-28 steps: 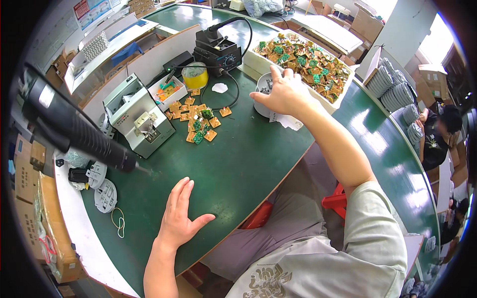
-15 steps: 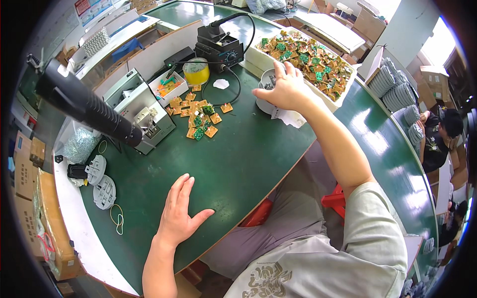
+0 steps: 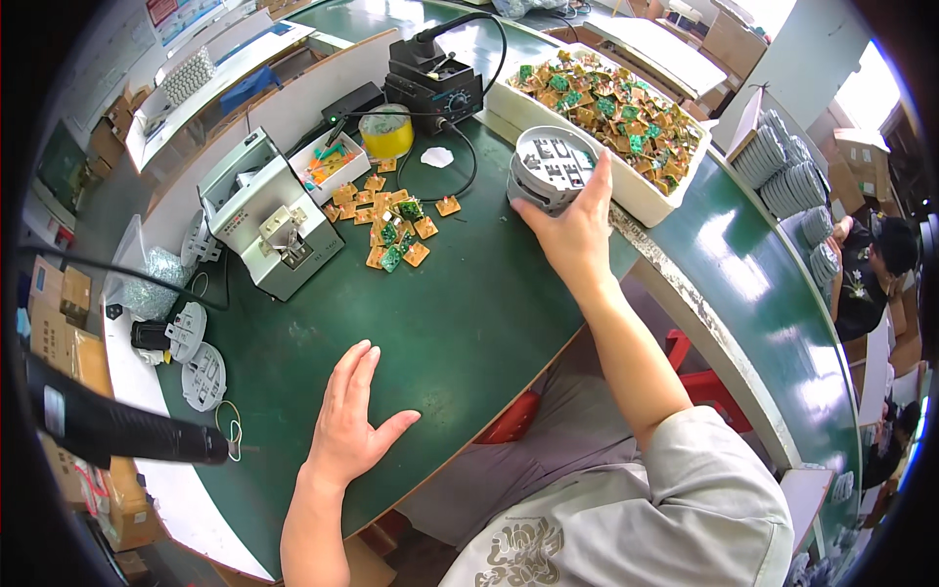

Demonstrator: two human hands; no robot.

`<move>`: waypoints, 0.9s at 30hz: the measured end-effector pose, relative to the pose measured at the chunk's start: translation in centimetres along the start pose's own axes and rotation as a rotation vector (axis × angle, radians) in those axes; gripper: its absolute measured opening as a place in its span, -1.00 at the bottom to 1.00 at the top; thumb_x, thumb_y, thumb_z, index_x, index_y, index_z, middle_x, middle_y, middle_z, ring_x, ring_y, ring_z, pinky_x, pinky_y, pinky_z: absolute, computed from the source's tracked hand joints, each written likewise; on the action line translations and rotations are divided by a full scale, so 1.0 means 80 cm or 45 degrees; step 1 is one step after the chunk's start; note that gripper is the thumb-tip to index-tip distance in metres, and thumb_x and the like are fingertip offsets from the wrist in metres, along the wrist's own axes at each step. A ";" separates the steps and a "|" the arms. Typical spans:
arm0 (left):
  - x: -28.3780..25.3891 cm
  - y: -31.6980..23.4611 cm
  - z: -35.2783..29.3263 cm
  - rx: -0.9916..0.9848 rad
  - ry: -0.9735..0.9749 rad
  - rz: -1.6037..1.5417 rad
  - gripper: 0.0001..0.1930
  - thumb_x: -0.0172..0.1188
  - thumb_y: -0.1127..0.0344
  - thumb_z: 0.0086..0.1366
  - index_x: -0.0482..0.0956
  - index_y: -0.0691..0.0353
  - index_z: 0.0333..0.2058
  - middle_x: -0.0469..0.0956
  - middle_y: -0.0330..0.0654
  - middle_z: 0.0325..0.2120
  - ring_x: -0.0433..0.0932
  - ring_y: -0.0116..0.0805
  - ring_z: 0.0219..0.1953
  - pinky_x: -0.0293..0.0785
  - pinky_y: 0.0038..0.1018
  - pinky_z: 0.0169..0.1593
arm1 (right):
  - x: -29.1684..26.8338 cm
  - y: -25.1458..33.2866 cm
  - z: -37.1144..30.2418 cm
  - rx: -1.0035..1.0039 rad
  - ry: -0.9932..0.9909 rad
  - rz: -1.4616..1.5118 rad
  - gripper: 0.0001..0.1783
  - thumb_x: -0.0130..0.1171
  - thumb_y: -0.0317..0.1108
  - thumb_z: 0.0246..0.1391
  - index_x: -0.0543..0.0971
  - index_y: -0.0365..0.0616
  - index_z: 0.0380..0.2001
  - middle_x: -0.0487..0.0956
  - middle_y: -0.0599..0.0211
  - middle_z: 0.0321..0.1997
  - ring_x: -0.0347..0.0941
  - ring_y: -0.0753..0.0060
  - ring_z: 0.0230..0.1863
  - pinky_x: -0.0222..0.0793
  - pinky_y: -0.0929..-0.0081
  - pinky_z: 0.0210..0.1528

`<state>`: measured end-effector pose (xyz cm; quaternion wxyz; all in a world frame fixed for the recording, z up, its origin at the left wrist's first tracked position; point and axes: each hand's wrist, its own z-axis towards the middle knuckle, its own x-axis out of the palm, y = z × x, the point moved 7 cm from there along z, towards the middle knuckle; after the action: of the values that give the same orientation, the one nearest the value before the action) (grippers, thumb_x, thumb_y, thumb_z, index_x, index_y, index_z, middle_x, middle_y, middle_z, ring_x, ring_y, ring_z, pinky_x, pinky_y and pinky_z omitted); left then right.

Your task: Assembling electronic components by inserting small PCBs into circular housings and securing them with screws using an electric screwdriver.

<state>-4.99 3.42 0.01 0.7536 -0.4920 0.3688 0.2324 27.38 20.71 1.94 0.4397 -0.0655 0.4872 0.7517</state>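
My right hand (image 3: pixel 577 220) grips a short stack of round grey plastic housings (image 3: pixel 550 161) at the right of the green table, thumb at the near left side and fingers along the right. The top housing shows ribs and slots inside. My left hand (image 3: pixel 352 416) rests near the table's front edge, fingers stretched and thumb apart, holding nothing. A pile of small orange and green circuit boards (image 3: pixel 396 230) lies in the middle of the table. Two more grey housings (image 3: pixel 203 377) sit at the left edge. A black electric screwdriver (image 3: pixel 137 426) hangs at the lower left.
A screw feeder (image 3: pixel 284 230) stands behind my left hand. Farther back are a small white tray (image 3: pixel 337 168), a yellow solder spool (image 3: pixel 387 135) and a black soldering station (image 3: pixel 430 83). A large white bin (image 3: pixel 653 207) full of circuit boards stands at the back right. A person sits far right.
My right hand has closed round the stack of housings, which now shows more fully. The screwdriver has swung toward the lower left. My left hand has stayed in place.
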 end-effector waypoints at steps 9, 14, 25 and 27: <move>0.001 -0.001 0.000 0.022 -0.006 0.013 -0.13 0.49 0.21 0.18 0.26 0.27 0.40 0.27 0.04 0.38 0.37 0.02 0.34 0.37 -0.21 0.36 | 0.005 -0.021 0.003 -0.195 0.004 -0.074 0.22 0.49 -0.06 0.05 -0.06 -0.39 0.50 0.10 -0.34 0.51 0.21 -0.33 0.44 0.19 -0.01 0.46; 0.002 -0.003 0.000 0.059 -0.016 0.076 -0.16 0.46 0.16 0.22 0.27 0.28 0.39 0.29 0.02 0.35 0.42 -0.02 0.25 0.40 -0.25 0.30 | -0.026 0.018 0.014 -0.256 -0.058 -0.094 0.11 0.44 -0.05 0.12 0.04 -0.43 0.47 0.17 -0.36 0.48 0.23 -0.34 0.43 0.20 0.01 0.47; -0.013 -0.007 0.000 0.030 -0.006 0.044 -0.22 0.48 0.20 0.19 0.36 0.29 0.33 0.34 0.01 0.34 0.41 -0.03 0.30 0.38 -0.24 0.34 | -0.005 -0.001 0.039 -0.368 0.117 -0.051 0.01 0.47 0.00 0.09 0.24 -0.33 0.42 0.23 -0.25 0.50 0.16 -0.30 0.50 0.12 -0.04 0.51; -0.023 -0.003 0.001 -0.070 -0.052 0.090 -0.26 0.48 0.20 0.20 0.40 0.29 0.30 0.40 -0.01 0.30 0.44 -0.04 0.27 0.40 -0.25 0.31 | -0.037 0.020 0.026 -0.408 -0.050 0.033 -0.06 0.47 -0.12 0.11 0.26 -0.22 0.44 0.24 -0.12 0.52 0.14 -0.17 0.53 0.10 0.04 0.53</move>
<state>-5.90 3.42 1.62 0.7384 -0.4943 0.3641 0.2790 28.71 20.39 5.65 0.4235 -0.1137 0.3532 0.8264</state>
